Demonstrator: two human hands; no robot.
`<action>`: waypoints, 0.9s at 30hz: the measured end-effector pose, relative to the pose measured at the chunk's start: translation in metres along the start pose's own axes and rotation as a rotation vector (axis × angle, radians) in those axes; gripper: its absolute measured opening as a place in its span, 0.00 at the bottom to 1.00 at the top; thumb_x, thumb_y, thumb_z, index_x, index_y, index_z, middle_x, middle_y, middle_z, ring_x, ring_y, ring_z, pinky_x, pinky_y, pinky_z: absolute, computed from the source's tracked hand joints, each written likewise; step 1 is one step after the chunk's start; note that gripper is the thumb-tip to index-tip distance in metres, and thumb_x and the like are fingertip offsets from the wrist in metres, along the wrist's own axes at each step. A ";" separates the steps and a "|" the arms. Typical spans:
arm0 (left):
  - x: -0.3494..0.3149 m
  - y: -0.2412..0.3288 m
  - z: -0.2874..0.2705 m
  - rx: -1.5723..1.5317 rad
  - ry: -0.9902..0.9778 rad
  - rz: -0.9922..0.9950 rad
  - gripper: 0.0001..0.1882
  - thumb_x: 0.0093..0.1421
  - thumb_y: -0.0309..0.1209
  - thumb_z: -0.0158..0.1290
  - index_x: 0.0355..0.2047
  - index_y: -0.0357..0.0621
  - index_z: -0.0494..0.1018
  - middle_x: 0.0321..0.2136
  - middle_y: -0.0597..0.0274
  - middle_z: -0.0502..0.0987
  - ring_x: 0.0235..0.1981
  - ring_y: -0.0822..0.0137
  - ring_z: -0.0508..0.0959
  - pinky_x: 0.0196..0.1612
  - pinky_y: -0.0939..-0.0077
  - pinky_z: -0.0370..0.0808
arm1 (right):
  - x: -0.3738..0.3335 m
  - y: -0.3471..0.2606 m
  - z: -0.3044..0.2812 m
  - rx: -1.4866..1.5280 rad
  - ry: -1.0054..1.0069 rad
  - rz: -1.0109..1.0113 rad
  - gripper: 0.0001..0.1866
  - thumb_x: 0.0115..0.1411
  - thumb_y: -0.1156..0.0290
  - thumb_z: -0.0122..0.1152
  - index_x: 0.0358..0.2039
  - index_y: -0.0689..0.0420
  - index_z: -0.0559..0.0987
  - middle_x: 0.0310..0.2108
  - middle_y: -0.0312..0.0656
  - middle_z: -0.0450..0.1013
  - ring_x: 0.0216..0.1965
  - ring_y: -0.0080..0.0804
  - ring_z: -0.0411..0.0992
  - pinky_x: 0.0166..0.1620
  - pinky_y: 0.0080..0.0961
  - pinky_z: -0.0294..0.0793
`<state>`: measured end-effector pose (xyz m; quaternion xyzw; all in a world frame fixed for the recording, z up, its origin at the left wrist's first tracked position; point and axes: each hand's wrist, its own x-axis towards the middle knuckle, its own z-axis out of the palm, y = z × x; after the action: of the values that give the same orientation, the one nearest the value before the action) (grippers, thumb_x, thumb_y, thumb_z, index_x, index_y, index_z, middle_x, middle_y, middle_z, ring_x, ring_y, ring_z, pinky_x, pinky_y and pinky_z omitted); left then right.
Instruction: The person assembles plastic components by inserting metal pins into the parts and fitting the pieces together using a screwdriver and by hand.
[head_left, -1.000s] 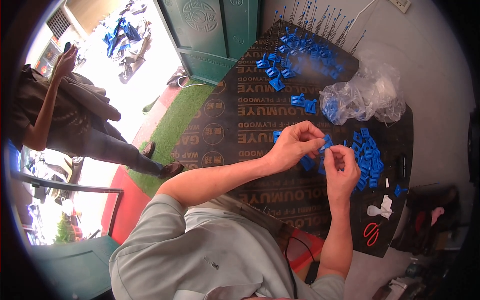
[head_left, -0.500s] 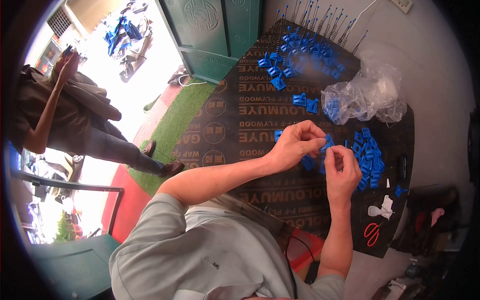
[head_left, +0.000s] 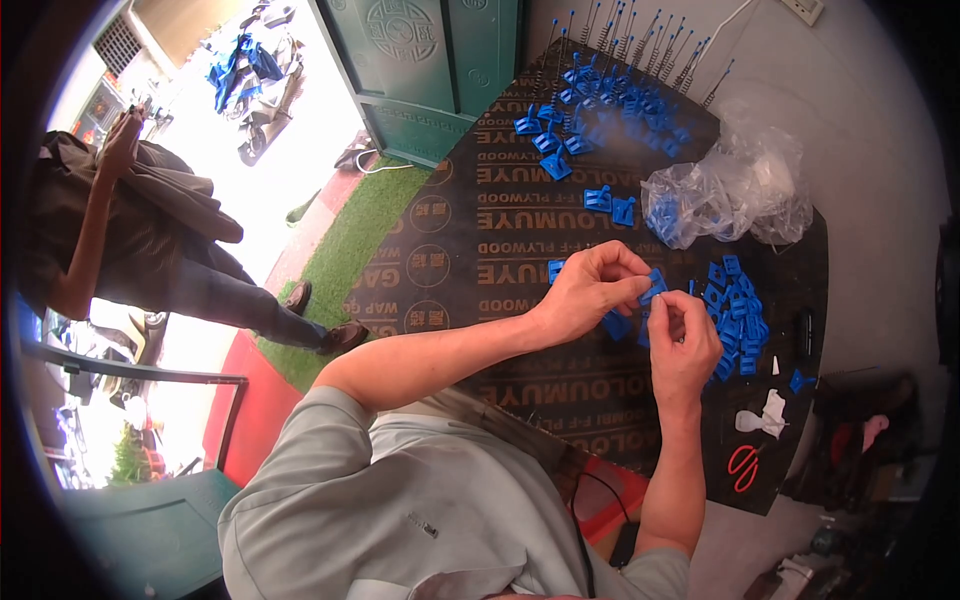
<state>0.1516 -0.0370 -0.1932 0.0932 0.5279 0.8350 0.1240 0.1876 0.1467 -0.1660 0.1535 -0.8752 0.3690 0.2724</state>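
Observation:
A small blue plastic piece (head_left: pixel 653 285) is pinched between the fingers of my left hand (head_left: pixel 590 292), above the dark plywood table (head_left: pixel 540 385). My right hand (head_left: pixel 686 345) meets it from the right, thumb and fingertips closed at the lower edge of the piece. Whether something tiny sits in the right fingertips is hidden. Beside my right hand lies a heap of similar blue plastic pieces (head_left: pixel 738 325). Another blue piece (head_left: pixel 616 324) rests partly hidden under my hands.
Blue pieces with upright springs (head_left: pixel 610 100) crowd the far corner. A clear plastic bag (head_left: pixel 735 190) lies near the wall. Red-handled scissors (head_left: pixel 743 467), a white crumpled item (head_left: pixel 772 415) and a dark slim object (head_left: pixel 806 332) lie at right. A person (head_left: pixel 150 225) stands at left.
My hands stay nearly in place around the blue plastic piece. At left, the standing person's arms and body have shifted slightly.

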 end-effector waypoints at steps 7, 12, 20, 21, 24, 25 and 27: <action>0.000 -0.001 0.000 -0.002 -0.003 0.017 0.11 0.71 0.29 0.63 0.49 0.38 0.78 0.37 0.64 0.84 0.35 0.75 0.84 0.40 0.75 0.83 | 0.000 0.001 0.000 -0.001 -0.002 -0.019 0.05 0.64 0.78 0.72 0.38 0.59 0.82 0.30 0.38 0.80 0.25 0.31 0.78 0.29 0.28 0.77; 0.000 -0.001 0.002 -0.004 -0.006 0.013 0.11 0.71 0.29 0.63 0.49 0.38 0.78 0.37 0.63 0.84 0.35 0.75 0.84 0.40 0.75 0.84 | -0.001 0.002 -0.002 -0.005 0.001 -0.016 0.05 0.64 0.78 0.72 0.38 0.59 0.82 0.30 0.38 0.80 0.26 0.31 0.78 0.30 0.28 0.77; 0.004 0.000 -0.005 -0.101 0.020 -0.052 0.10 0.72 0.28 0.62 0.50 0.38 0.79 0.38 0.60 0.85 0.36 0.70 0.86 0.41 0.74 0.85 | 0.002 0.005 -0.001 0.097 0.020 0.034 0.03 0.67 0.77 0.70 0.40 0.60 0.84 0.34 0.40 0.83 0.29 0.30 0.80 0.32 0.25 0.77; 0.004 0.002 -0.006 -0.079 0.021 -0.073 0.11 0.72 0.30 0.62 0.50 0.38 0.79 0.39 0.60 0.85 0.37 0.69 0.86 0.42 0.74 0.85 | 0.002 0.007 -0.002 0.081 0.022 0.043 0.03 0.67 0.77 0.70 0.40 0.60 0.84 0.34 0.40 0.83 0.29 0.30 0.80 0.32 0.25 0.77; 0.003 0.008 -0.003 -0.119 0.052 -0.129 0.10 0.71 0.29 0.62 0.48 0.36 0.79 0.38 0.59 0.85 0.36 0.69 0.86 0.40 0.74 0.84 | 0.002 0.009 -0.003 0.164 0.022 0.138 0.04 0.69 0.76 0.69 0.42 0.60 0.84 0.34 0.38 0.84 0.30 0.26 0.80 0.32 0.24 0.77; 0.003 0.009 -0.003 -0.104 0.049 -0.147 0.11 0.72 0.31 0.62 0.47 0.37 0.80 0.40 0.59 0.85 0.37 0.69 0.86 0.41 0.74 0.84 | 0.002 0.009 -0.002 0.222 0.019 0.175 0.04 0.69 0.76 0.68 0.43 0.60 0.84 0.34 0.38 0.83 0.30 0.24 0.80 0.33 0.23 0.77; 0.003 0.009 -0.006 -0.108 0.021 -0.170 0.11 0.72 0.32 0.62 0.48 0.38 0.79 0.41 0.60 0.85 0.37 0.69 0.86 0.43 0.73 0.85 | 0.001 0.012 -0.005 0.295 -0.026 0.230 0.07 0.71 0.75 0.67 0.48 0.60 0.84 0.35 0.37 0.83 0.33 0.19 0.80 0.34 0.20 0.77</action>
<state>0.1456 -0.0447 -0.1876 0.0324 0.4892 0.8498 0.1937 0.1829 0.1582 -0.1688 0.0954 -0.8270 0.5199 0.1916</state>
